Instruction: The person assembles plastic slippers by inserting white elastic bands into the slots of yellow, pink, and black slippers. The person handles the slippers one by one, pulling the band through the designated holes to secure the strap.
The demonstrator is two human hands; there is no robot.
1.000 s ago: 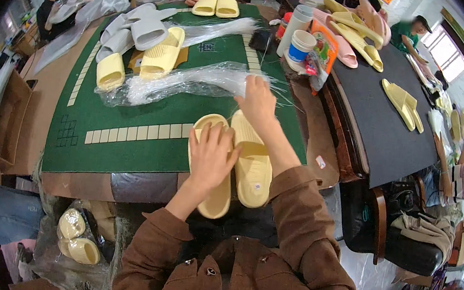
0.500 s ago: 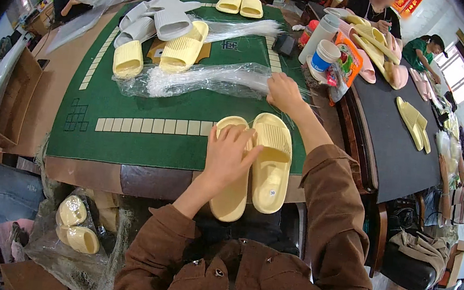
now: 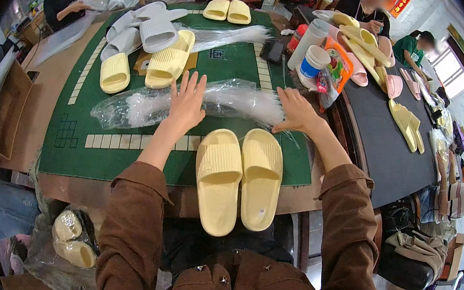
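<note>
A pair of pale yellow slide sandals lies side by side at the near table edge, toes away from me: the left slide [image 3: 216,192] and the right slide [image 3: 259,188]. Beyond them stretches a bundle of thin whitish strands [image 3: 228,100] in clear plastic film. My left hand [image 3: 186,105], fingers spread, lies over the middle of this bundle. At the bundle's right end is my right hand [image 3: 299,114], thumb and fingers apart, touching the strands or just beside them. Neither hand visibly grips anything. Part of the bundle is hidden under my left hand.
Grey slides [image 3: 158,34] and yellow slides [image 3: 170,60] sit at the green mat's [image 3: 110,162] far left. A white cup [image 3: 314,63] and bottle [image 3: 310,44] stand right. More slides [image 3: 406,125] lie on the black side table [image 3: 379,162]. Several people work around.
My left hand has left the left slide and moved forward and left onto the bundle. My right hand has opened from its closed hold at the bundle's right end.
</note>
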